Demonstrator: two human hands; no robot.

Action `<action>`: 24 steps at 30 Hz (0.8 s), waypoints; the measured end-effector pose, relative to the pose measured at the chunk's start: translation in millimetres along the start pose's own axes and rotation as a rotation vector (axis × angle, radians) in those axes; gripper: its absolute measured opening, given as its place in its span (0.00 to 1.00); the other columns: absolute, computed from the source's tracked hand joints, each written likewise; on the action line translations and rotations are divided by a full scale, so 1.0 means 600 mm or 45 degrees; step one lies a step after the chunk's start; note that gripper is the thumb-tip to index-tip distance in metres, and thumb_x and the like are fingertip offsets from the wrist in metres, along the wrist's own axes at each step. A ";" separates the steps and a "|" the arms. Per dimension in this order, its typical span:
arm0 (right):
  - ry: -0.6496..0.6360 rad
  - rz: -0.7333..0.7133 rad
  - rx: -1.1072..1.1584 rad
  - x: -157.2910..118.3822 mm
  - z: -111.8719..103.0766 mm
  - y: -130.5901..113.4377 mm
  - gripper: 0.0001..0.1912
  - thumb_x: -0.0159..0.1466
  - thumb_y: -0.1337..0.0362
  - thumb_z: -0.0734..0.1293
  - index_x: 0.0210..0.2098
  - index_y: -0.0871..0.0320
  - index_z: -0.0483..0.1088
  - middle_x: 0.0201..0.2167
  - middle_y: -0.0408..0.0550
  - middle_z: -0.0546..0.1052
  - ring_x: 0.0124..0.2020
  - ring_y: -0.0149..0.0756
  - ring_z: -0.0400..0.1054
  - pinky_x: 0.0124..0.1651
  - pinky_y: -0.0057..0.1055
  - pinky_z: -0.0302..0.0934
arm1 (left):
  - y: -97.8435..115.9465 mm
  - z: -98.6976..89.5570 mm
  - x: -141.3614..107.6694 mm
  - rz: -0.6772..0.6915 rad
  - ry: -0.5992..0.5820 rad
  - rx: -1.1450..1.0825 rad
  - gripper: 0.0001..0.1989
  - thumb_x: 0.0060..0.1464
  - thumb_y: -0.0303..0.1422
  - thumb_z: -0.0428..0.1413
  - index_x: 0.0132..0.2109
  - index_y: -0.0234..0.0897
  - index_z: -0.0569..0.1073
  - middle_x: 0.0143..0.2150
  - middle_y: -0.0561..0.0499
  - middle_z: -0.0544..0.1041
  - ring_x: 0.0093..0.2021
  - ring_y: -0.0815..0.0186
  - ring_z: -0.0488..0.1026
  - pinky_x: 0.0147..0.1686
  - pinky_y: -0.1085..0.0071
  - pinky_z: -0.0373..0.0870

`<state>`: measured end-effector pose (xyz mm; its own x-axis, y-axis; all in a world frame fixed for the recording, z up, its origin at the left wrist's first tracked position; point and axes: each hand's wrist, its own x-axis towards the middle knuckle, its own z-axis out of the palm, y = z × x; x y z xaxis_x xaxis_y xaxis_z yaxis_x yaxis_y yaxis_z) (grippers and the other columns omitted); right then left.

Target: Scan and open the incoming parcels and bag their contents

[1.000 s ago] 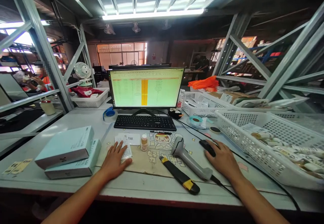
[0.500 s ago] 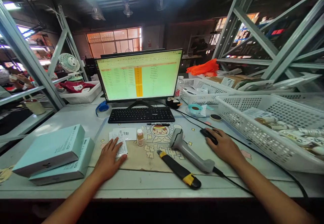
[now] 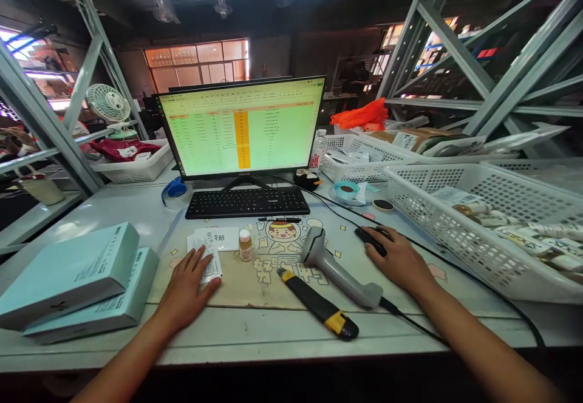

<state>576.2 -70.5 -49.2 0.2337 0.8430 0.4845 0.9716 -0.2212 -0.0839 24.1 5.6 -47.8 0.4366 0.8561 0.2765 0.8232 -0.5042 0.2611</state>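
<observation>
My left hand (image 3: 184, 287) lies flat with fingers spread over a printed paper slip (image 3: 213, 266). Another white card (image 3: 229, 240) shows beside that slip. Just to the right stands a small capped bottle (image 3: 245, 247) with amber contents. My right hand (image 3: 403, 264) rests curled over a black computer mouse (image 3: 370, 242). Between both hands lie a grey barcode scanner (image 3: 344, 275) and a black and yellow utility knife (image 3: 316, 306). Behind them are a black pen (image 3: 279, 220), a keyboard (image 3: 246, 203) and a lit monitor (image 3: 204, 142) showing a table with an orange column.
Two stacked light-blue boxes (image 3: 73, 269) sit at the left. A white basket (image 3: 455, 239) of small packages stands on the right, with another basket (image 3: 350, 169) behind. Tape rolls (image 3: 346, 190) lie near the mouse cable. Metal shelf frames (image 3: 460, 57) rise on both sides.
The camera view has shifted slightly, so most desk items appear further left. Both hands keep their places on the slip and the mouse.
</observation>
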 end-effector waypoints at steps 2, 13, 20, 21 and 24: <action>0.000 -0.003 0.008 0.000 -0.001 0.000 0.28 0.73 0.50 0.56 0.64 0.53 0.73 0.63 0.58 0.70 0.59 0.54 0.70 0.58 0.49 0.71 | -0.001 0.001 -0.001 0.008 0.013 -0.005 0.29 0.70 0.50 0.50 0.69 0.41 0.69 0.76 0.45 0.59 0.75 0.47 0.55 0.72 0.42 0.59; -0.029 0.034 0.002 0.001 -0.009 -0.007 0.29 0.72 0.51 0.55 0.65 0.54 0.73 0.62 0.58 0.70 0.60 0.55 0.69 0.61 0.51 0.69 | 0.000 -0.001 -0.001 -0.017 -0.021 -0.003 0.30 0.70 0.51 0.48 0.69 0.40 0.68 0.77 0.45 0.58 0.76 0.46 0.54 0.71 0.41 0.59; -0.037 0.033 -0.002 0.000 -0.012 -0.008 0.28 0.72 0.52 0.56 0.64 0.55 0.73 0.62 0.58 0.70 0.59 0.55 0.69 0.60 0.52 0.70 | -0.005 0.004 0.002 0.006 0.038 -0.012 0.28 0.69 0.50 0.50 0.68 0.42 0.69 0.76 0.45 0.61 0.75 0.45 0.56 0.70 0.42 0.61; -0.037 0.031 -0.001 0.000 -0.012 -0.009 0.28 0.72 0.52 0.56 0.64 0.55 0.73 0.62 0.58 0.70 0.59 0.56 0.69 0.61 0.52 0.69 | -0.006 0.003 0.002 0.021 0.072 -0.011 0.27 0.69 0.49 0.51 0.68 0.42 0.70 0.75 0.45 0.62 0.74 0.45 0.57 0.69 0.42 0.63; -0.037 0.033 0.004 0.000 -0.013 -0.011 0.29 0.72 0.52 0.55 0.64 0.56 0.73 0.62 0.59 0.69 0.60 0.56 0.68 0.61 0.53 0.69 | 0.005 -0.013 -0.005 0.146 0.322 -0.013 0.18 0.68 0.42 0.54 0.59 0.39 0.74 0.67 0.41 0.72 0.67 0.44 0.67 0.64 0.43 0.67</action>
<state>569.5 -73.1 -41.9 0.2601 0.8509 0.4565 0.9652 -0.2420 -0.0989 22.3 0.8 -40.6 0.4208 0.7386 0.5267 0.7695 -0.5981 0.2240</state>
